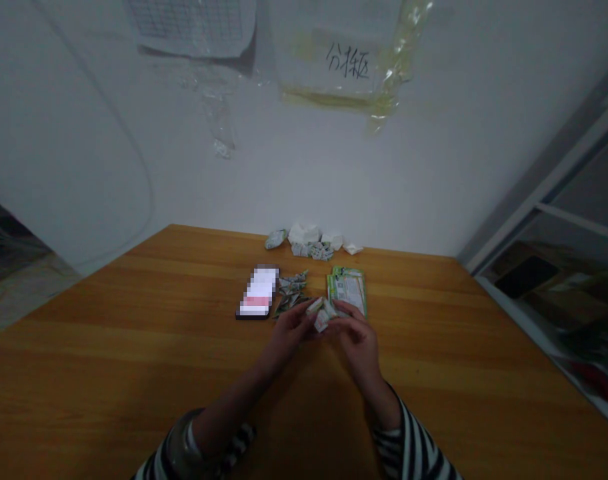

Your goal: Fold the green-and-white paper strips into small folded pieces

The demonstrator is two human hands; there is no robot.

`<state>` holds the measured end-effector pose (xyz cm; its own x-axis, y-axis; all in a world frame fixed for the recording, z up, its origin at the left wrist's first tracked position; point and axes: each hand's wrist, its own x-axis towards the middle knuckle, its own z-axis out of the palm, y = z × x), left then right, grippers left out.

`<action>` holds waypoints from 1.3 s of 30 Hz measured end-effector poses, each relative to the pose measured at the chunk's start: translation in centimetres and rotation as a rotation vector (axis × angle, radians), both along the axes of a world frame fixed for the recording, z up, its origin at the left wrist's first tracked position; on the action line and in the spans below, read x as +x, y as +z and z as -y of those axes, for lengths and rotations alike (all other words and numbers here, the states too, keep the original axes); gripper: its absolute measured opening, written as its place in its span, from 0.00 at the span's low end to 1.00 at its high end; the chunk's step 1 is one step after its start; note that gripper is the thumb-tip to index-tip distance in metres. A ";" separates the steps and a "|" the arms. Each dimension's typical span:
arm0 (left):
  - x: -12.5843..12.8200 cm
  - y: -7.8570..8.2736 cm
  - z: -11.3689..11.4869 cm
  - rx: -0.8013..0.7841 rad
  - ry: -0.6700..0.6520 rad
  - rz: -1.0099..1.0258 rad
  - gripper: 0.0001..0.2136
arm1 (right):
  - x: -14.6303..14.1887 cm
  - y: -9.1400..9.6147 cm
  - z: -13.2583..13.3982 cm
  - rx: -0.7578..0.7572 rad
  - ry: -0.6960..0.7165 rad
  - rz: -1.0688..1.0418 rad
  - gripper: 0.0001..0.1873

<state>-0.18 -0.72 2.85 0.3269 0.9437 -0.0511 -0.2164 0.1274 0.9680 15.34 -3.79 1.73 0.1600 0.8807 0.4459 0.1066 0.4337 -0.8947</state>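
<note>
Between my two hands, above the middle of the wooden table (184, 380), is a small folded piece of printed paper (323, 316), white and green. My left hand (290, 330) is closed on its left side with the thumb on top. My right hand (357, 332) pinches its right side. Just beyond my right hand lies a stack of green and white printed packets (348, 290). Several crumpled or folded printed pieces (293, 287) lie behind my left hand, which partly hides them.
A phone (258, 292) with a lit, blurred screen lies left of the folded pieces. Crumpled white tissues (304, 233) and printed scraps (313, 251) sit along the wall at the back edge. A taped paper sign (349, 60) hangs above. A shelf (549, 280) stands at right.
</note>
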 end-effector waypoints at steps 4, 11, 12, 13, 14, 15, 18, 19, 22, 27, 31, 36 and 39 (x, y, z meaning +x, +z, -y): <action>0.0 -0.8 -0.1 0.160 0.023 -0.138 0.24 | -0.3 -0.6 -0.2 -0.176 0.061 -0.298 0.09; 0.4 -1.2 0.7 0.539 -0.033 -0.494 0.19 | -0.4 -1.2 -0.5 -0.393 0.052 -0.487 0.18; 0.4 -1.1 0.8 0.589 -0.038 -0.533 0.19 | -0.4 -1.3 -0.6 -0.399 0.046 -0.507 0.16; 0.4 -1.1 0.9 0.628 -0.039 -0.562 0.20 | -0.3 -1.3 -0.6 -0.402 0.047 -0.517 0.15; 0.4 -1.1 1.0 0.653 -0.041 -0.581 0.20 | -0.3 -1.3 -0.6 -0.403 0.056 -0.514 0.14; 0.5 -1.1 1.1 0.664 -0.045 -0.589 0.21 | -0.2 -1.3 -0.6 -0.400 0.068 -0.500 0.12; 0.6 -1.0 1.3 0.632 -0.054 -0.553 0.20 | 0.1 -1.5 -0.7 -0.372 0.084 -0.411 0.09; 0.6 -0.9 1.4 0.599 -0.047 -0.523 0.18 | 0.2 -1.7 -0.7 -0.356 0.082 -0.373 0.09; 0.8 -0.8 1.1 0.454 0.001 -0.406 0.13 | 0.1 -2.2 -0.8 -0.305 0.097 -0.290 0.10; 0.5 -0.8 0.2 0.196 0.122 -0.200 0.11 | -0.8 -2.3 -0.8 -0.257 0.213 -0.344 0.18; 0.3 -0.6 0.3 0.132 0.273 -0.129 0.11 | -1.4 -2.1 -0.5 -0.333 0.273 -0.174 0.16; 0.5 -0.9 0.3 0.229 0.196 -0.112 0.13 | -1.3 -2.3 -0.4 -0.345 0.189 -0.048 0.22; 0.2 -1.4 0.0 0.299 0.166 -0.240 0.09 | -0.9 -2.2 -0.5 -0.321 0.159 -0.010 0.14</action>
